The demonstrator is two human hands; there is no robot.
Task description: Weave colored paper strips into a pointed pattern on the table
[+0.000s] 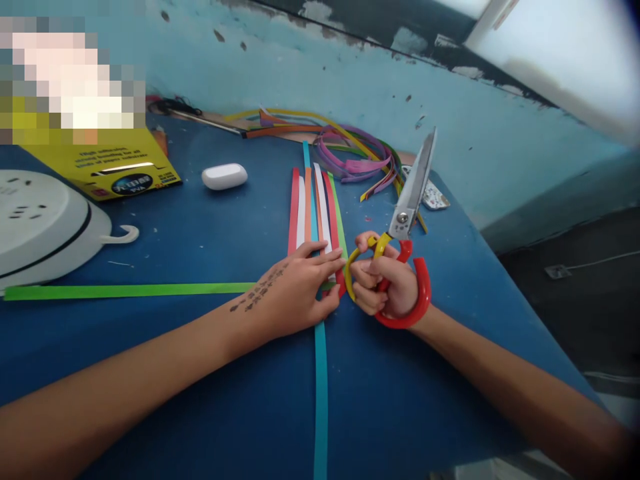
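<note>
My left hand point(295, 287) lies palm down across several paper strips, fingers stretched out and pressing on them. Red, white, orange and light green strips point(294, 213) run side by side away from me. A long blue strip point(321, 400) passes beneath the hand toward the front edge. From the left, a green strip point(130, 291) runs crosswise under the same hand, and its end shows by the thumb. Just right of the strips, my right hand point(390, 277) is wrapped round the handles of a pair of scissors point(407, 217), with red and yellow grips and blades pointing up, nearly together.
Coiled loose paper strips point(355, 157) lie at the back by the wall. A white earbud case point(225, 177) sits left of the strips. Farther left are a yellow glue box point(115, 160) and a round white appliance with a hook point(45, 227). The blue table point(450, 400) ends at the right.
</note>
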